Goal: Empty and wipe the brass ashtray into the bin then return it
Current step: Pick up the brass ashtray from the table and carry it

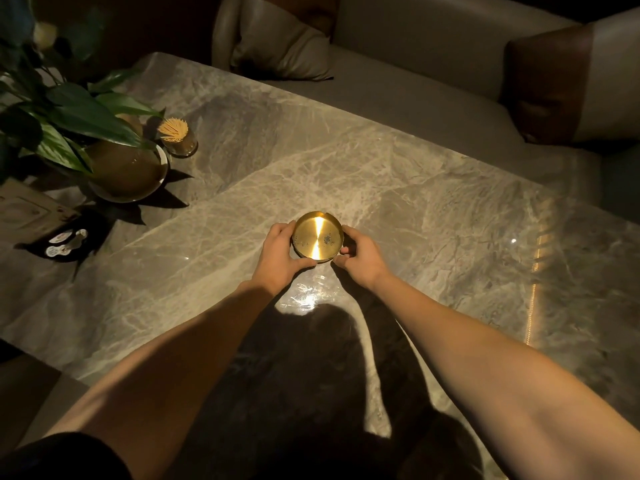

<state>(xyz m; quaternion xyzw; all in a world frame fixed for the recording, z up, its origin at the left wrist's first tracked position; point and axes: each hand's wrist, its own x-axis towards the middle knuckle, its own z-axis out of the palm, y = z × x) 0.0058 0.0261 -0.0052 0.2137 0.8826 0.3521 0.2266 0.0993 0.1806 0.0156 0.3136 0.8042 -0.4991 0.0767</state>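
Observation:
A round brass ashtray (317,236) sits in the middle of the marble table (433,209), with dark specks of ash on its shiny floor and a notch in its far rim. My left hand (280,256) wraps the ashtray's left side, thumb along the near rim. My right hand (360,256) cups its right side, fingers curled against the wall. I cannot tell whether the ashtray rests on the table or is just off it. No bin is in view.
A potted plant in a brown pot on a saucer (126,171) stands at the left, a toothpick holder (178,136) beside it. A dark stand with small packets (65,240) lies near the left edge. A sofa with cushions (284,43) runs behind the table.

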